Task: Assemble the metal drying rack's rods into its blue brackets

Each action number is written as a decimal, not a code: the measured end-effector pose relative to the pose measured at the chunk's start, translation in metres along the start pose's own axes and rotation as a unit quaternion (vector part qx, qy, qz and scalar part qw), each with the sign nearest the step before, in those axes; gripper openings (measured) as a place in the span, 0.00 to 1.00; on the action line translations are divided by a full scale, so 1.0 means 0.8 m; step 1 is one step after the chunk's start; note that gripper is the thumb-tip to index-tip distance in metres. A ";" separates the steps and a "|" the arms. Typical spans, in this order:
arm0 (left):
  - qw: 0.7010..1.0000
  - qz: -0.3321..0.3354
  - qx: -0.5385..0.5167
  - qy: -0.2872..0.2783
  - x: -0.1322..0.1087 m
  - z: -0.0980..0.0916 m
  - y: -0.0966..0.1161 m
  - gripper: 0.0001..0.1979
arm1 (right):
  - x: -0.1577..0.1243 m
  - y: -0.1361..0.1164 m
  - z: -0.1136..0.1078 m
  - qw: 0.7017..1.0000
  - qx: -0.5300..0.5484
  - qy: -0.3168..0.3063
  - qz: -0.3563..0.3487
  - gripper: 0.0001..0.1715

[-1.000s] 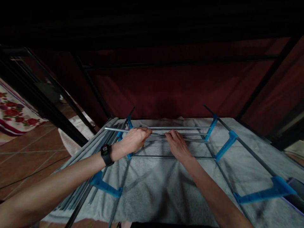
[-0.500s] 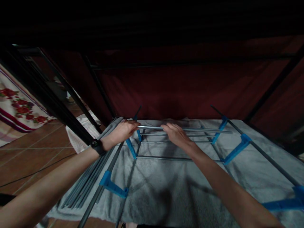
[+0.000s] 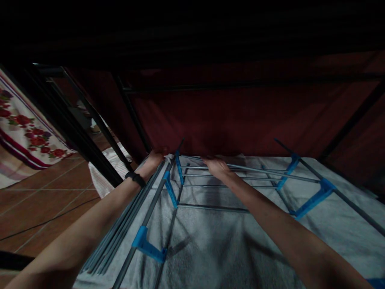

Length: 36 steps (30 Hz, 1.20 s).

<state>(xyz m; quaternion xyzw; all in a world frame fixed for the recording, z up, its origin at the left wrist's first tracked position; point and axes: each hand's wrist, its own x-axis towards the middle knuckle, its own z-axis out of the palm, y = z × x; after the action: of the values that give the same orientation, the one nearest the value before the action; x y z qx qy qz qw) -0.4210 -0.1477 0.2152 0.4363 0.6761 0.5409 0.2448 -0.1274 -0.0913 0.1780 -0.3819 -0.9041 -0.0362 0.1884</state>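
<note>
A frame of grey metal rods [image 3: 210, 207] and blue plastic connectors [image 3: 170, 188] lies on a grey towel [image 3: 216, 245]. My left hand [image 3: 155, 159], a black watch on its wrist, grips the left end of a loose grey rod [image 3: 255, 170] at the frame's far left corner. My right hand [image 3: 217, 165] is closed over the same rod further right. The rod runs across the far rungs toward the right-hand blue connectors [image 3: 313, 198].
A bundle of spare grey rods [image 3: 120, 235] lies along the towel's left edge. Dark red fabric [image 3: 228, 116] on black poles stands just behind. Tiled floor [image 3: 39, 200], a white cloth [image 3: 102, 172] and a flowered cloth [image 3: 24, 128] are to the left.
Both hands have moved away from me and to the left with the rod; my left hand went from the rung's middle to the far left corner. The view has shifted left.
</note>
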 end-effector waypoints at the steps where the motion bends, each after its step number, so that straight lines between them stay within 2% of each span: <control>1: 0.998 -0.041 -0.054 -0.014 0.007 0.005 -0.009 0.18 | 0.005 -0.002 0.002 1.000 -0.005 -0.027 0.011 0.29; 4: 0.977 -0.107 -0.176 -0.049 0.014 0.026 -0.027 0.18 | 0.020 -0.012 0.006 0.995 -0.017 -0.098 0.026 0.34; 7: 0.957 -0.148 -0.240 -0.065 0.014 0.045 -0.027 0.19 | 0.031 -0.020 0.012 0.994 -0.023 -0.108 0.024 0.34; 11: 0.942 -0.206 -0.254 -0.075 0.012 0.061 -0.015 0.18 | 0.039 -0.024 0.019 0.994 -0.021 -0.105 0.030 0.33; 18: 0.952 -0.208 -0.219 -0.049 0.002 0.063 -0.001 0.16 | 0.030 -0.025 0.025 0.993 0.000 -0.113 0.037 0.32; 25: 0.956 -0.180 -0.227 -0.050 -0.001 0.064 -0.005 0.12 | 0.037 -0.023 0.037 0.993 0.030 -0.105 0.036 0.32; 32: 0.960 -0.152 -0.227 -0.061 -0.003 0.063 -0.007 0.05 | 0.037 -0.022 0.034 0.993 0.034 -0.112 0.029 0.33; 36: 0.963 -0.165 -0.206 -0.046 -0.002 0.064 -0.004 0.04 | 0.035 -0.024 0.030 0.994 0.026 -0.106 0.022 0.33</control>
<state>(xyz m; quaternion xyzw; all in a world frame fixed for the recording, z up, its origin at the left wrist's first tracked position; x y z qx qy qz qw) -0.3805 -0.1225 0.1969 0.2833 0.6006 0.6003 0.4457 -0.1663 -0.0809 0.1672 -0.3979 -0.9112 0.0323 0.1019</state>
